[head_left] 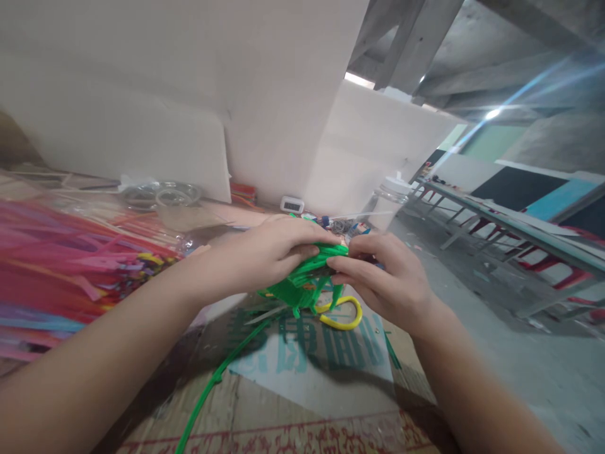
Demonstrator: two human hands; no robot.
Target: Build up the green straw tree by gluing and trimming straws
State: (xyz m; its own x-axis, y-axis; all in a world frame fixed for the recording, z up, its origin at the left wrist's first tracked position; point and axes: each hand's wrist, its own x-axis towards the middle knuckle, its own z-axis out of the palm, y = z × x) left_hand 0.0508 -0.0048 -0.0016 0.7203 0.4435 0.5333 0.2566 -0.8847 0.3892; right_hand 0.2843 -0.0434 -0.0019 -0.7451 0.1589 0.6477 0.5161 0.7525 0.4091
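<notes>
Green strands (301, 292) are held by the left hand (286, 243) and right hand (394, 277).

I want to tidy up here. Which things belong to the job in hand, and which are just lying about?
Job in hand:
green bundle, between left hand and right hand
trailing green strand
yellow-handled tool, probably scissors, beneath

Apparently lying about:
white digital device
lidded jar
coloured strips, perhaps stock

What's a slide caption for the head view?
Left hand and right hand hold a green bundle, yellow loop nearby.
</notes>
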